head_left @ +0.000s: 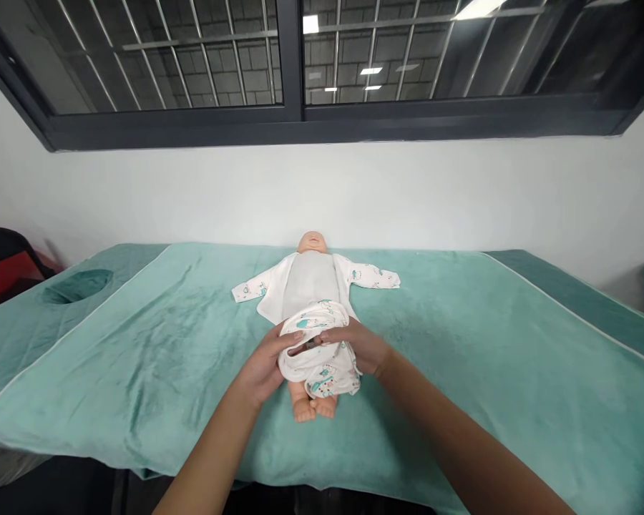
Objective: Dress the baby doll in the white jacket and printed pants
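Note:
A baby doll lies on its back on a green bed cover, its head toward the wall. It wears a white long-sleeved top with printed sleeves spread out to both sides. Above the doll's legs I hold bunched white baby pants with a teal print. My left hand grips the left edge of their opening, thumb on top. On the right side, my right hand is closed on the cloth, some fingers inside the opening. The doll's bare feet show below the pants; its upper legs are hidden.
The green cover spreads over a bed with a face hole at the left end. A white wall stands right behind it, with a dark-framed window above. A black and red object sits at far left.

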